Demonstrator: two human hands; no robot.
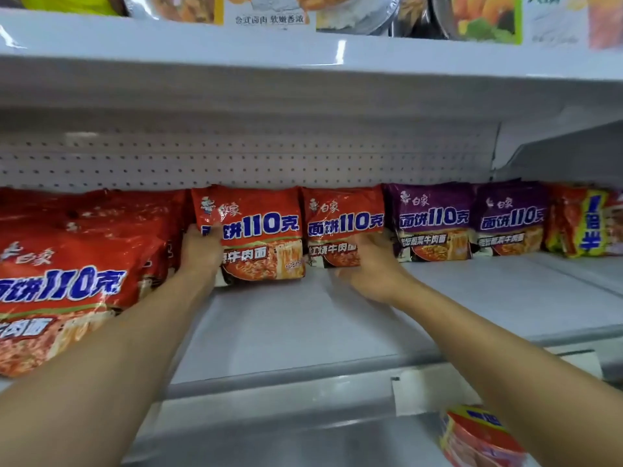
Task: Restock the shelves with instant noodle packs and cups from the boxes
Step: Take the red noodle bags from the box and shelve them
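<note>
Where hands (202, 247) grip: noodle packs (249, 230).

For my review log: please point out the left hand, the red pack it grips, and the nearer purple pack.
left hand (201, 248), head view, back of hand.
red pack (259, 227), head view, front face.
purple pack (433, 219), head view, front face.

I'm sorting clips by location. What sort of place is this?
Most likely a shop aisle, a supermarket or convenience store. White metal shelf with a pegboard back panel, rows of identical red noodle packs and purple noodle packs facing out, and a label holder on the shelf edge.
</note>
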